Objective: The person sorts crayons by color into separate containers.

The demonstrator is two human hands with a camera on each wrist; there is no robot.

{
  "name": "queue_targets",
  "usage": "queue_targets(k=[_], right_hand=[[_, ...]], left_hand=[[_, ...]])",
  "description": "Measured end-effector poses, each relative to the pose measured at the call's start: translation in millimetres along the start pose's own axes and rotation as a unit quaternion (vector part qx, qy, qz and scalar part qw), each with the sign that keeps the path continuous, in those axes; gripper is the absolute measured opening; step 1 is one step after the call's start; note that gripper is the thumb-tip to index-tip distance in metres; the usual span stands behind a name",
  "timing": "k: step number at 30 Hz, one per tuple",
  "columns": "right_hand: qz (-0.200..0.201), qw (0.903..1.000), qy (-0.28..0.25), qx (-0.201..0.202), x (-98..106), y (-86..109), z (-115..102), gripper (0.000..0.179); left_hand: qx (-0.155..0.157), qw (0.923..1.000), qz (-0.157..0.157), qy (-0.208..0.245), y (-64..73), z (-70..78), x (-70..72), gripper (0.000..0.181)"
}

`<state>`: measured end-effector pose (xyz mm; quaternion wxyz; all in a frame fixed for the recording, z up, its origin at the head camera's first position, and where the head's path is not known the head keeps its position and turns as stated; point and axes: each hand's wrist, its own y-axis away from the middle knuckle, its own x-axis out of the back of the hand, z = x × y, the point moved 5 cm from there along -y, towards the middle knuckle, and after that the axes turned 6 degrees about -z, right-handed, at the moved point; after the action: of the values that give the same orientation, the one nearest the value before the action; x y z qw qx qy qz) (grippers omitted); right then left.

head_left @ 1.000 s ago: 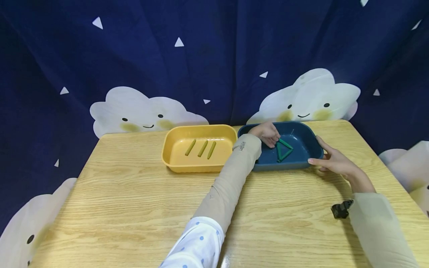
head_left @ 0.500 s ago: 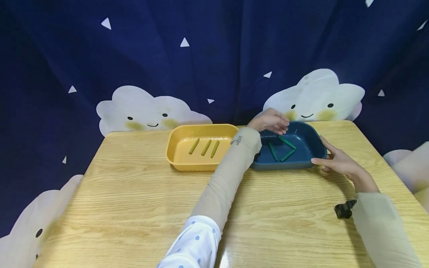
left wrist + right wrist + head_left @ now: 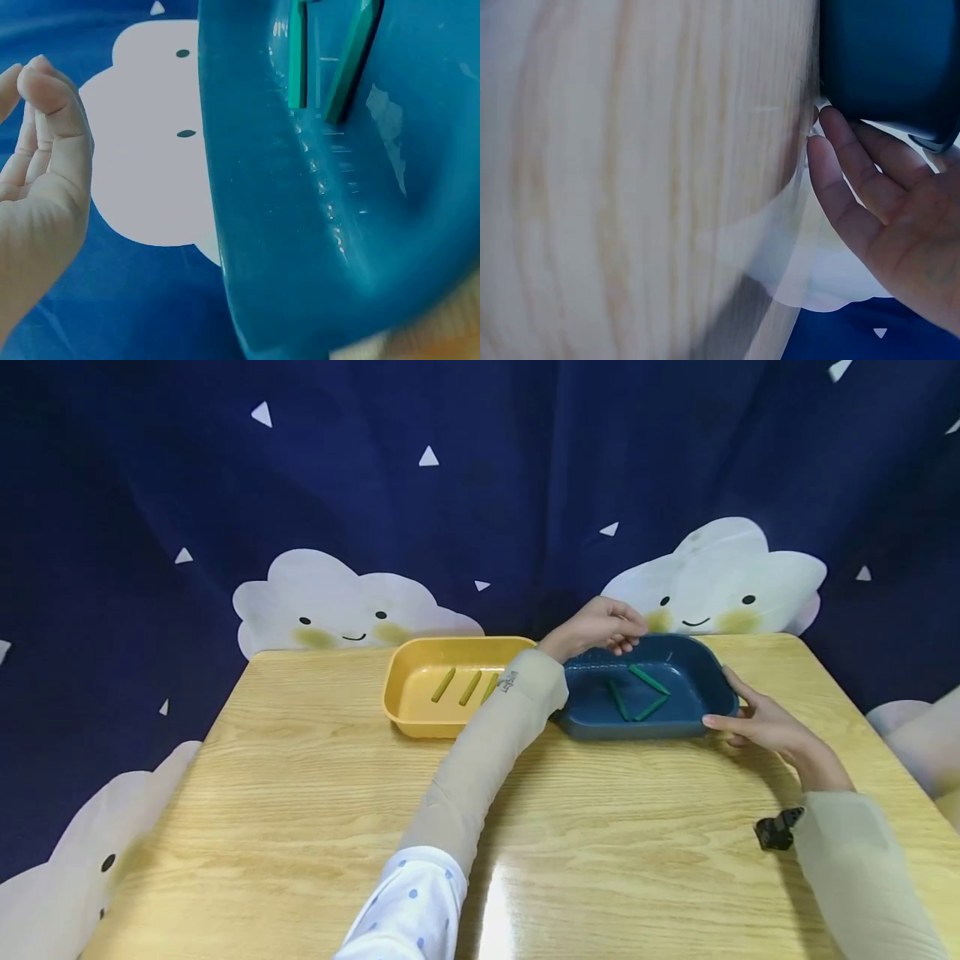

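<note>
My left hand (image 3: pixel 596 627) hovers over the back left rim of the blue bin (image 3: pixel 581 720), its fingers loosely bent. In the left wrist view, no object shows in that hand (image 3: pixel 49 165). My right hand (image 3: pixel 765 722) holds the bin's right front corner, thumb at the front rim and index finger along the end. The right wrist view shows the other fingertips (image 3: pixel 832 127) at the underside of the bin's end. Inside the bin lie three green sticks (image 3: pixel 649 679) with flat faces, two meeting at a point on the right and the third apart from the upper one.
A yellow bin (image 3: pixel 420 731) stands left of the blue one, holding three yellow-green sticks (image 3: pixel 470 687); my left sleeve (image 3: pixel 480 743) partly covers it. Both bins sit near the far edge of the wooden table (image 3: pixel 300 827), before a dark blue cloud-print curtain (image 3: pixel 360 460).
The left hand has risen out of the blue bin to above its back rim. The green sticks went from a closed triangle to one with a gap. My head view has swung slightly left.
</note>
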<state>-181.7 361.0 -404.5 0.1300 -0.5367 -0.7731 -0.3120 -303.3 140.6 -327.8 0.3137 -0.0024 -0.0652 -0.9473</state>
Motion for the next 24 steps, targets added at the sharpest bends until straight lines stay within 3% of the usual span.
queue_targets(k=[12, 24], right_hand=[[0.000, 0.9991, 0.041, -0.010, 11, -7.8, 8, 0.094], [-0.002, 0.9984, 0.056, -0.010, 17, -14.5, 6, 0.095]], left_hand=[[-0.044, 0.9989, -0.015, -0.010, 35.6, -1.8, 2.2, 0.019], [-0.068, 0.9970, -0.025, -0.026, 86.9, -16.6, 11.8, 0.011]])
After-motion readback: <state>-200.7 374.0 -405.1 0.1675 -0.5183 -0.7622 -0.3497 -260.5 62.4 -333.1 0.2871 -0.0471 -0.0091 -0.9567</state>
